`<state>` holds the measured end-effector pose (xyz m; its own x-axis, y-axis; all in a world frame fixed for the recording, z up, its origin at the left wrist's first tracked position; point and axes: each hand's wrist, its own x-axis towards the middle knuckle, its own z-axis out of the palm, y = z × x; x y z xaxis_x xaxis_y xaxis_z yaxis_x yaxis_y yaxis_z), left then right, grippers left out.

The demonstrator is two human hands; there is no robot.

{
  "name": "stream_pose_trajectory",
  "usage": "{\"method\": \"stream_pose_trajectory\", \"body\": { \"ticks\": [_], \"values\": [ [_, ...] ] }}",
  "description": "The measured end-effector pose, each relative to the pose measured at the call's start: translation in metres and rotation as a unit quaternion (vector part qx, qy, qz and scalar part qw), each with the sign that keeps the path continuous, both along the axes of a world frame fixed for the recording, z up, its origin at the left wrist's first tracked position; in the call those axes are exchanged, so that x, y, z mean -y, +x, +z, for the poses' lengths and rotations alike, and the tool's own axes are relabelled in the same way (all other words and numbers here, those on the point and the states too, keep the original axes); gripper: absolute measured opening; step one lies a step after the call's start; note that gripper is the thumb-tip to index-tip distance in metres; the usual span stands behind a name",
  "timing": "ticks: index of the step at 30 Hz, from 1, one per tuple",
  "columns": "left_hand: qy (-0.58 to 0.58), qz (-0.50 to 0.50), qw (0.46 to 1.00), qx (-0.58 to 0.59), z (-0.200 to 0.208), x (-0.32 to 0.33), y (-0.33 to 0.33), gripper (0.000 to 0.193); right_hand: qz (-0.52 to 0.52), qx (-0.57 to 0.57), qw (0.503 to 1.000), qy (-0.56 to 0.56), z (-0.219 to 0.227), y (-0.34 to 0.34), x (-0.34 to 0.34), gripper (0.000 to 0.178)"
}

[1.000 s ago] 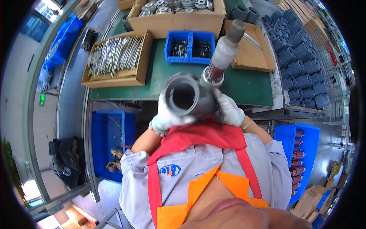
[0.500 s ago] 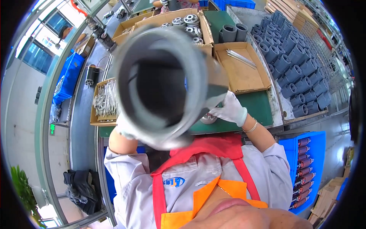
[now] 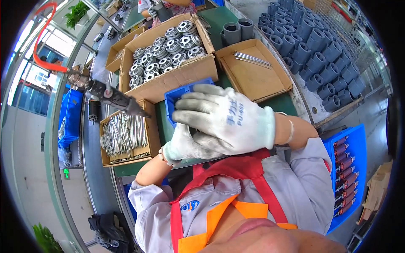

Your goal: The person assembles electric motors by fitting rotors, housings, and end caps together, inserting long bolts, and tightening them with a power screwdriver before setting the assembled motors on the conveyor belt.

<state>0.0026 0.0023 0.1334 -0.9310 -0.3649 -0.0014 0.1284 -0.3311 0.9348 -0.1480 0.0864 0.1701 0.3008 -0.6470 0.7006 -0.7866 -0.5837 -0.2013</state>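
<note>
Both my hands wear white gloves with greyish fingers and meet over the near side of the green bench. My right hand (image 3: 236, 118) lies on top, back upward, its fingers stretched out to the left. Beneath it is my left hand (image 3: 183, 145), its thumb side showing and most of its fingers covered. Whatever may be between or under the palms is hidden. Just beyond the fingers, a blue plastic holder (image 3: 171, 99) stands on the bench, partly covered by my right hand. A black power screwdriver (image 3: 112, 95) hangs from a red coiled hose at the left.
A carton (image 3: 139, 90) of silver round end covers stands behind the holder. At left is a box (image 3: 154, 139) of long metal rods; at right, a shallow cardboard tray (image 3: 253, 80) with several rods. Grey tubes (image 3: 316, 55) crowd the far right. A blue bin (image 3: 358, 156) holds motor armatures.
The large grey tube held up by my left hand is no longer visible. My left hand has come down, and my right hand has moved left over it. The view has shifted.
</note>
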Motion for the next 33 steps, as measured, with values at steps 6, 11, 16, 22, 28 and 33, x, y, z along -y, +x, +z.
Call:
{"method": "stream_pose_trajectory", "body": {
  "ticks": [6, 11, 16, 22, 28, 33],
  "values": [
    [-0.31, -0.058, 0.949, -0.024, -0.033, 0.019, -0.002, 0.049, 0.01, 0.095, 0.991, 0.091, -0.01, 0.001, -0.012, 0.033],
    [-0.321, -0.05, 0.946, 0.007, -0.047, 0.023, -0.009, 0.094, -0.101, 0.128, 0.982, 0.099, -0.015, 0.01, -0.019, 0.026],
    [-0.136, -0.069, 0.985, 0.077, -0.08, 0.02, -0.004, 0.096, 0.02, 0.169, 0.971, 0.166, -0.01, -0.001, -0.01, 0.032],
    [-0.181, -0.022, 0.982, 0.04, -0.128, 0.017, 0.013, 0.127, -0.088, 0.486, 0.867, -0.066, 0.002, -0.111, -0.022, 0.03],
    [-0.168, 0.067, 0.983, 0.028, -0.201, -0.008, 0.042, 0.14, -0.227, 0.31, 0.914, 0.132, -0.099, -0.093, 0.062, 0.026],
    [-0.306, 0.165, 0.937, 0.044, -0.225, -0.028, 0.031, 0.118, -0.284, 0.194, 0.93, 0.131, -0.202, -0.108, 0.099, 0.036]
  ]
}}
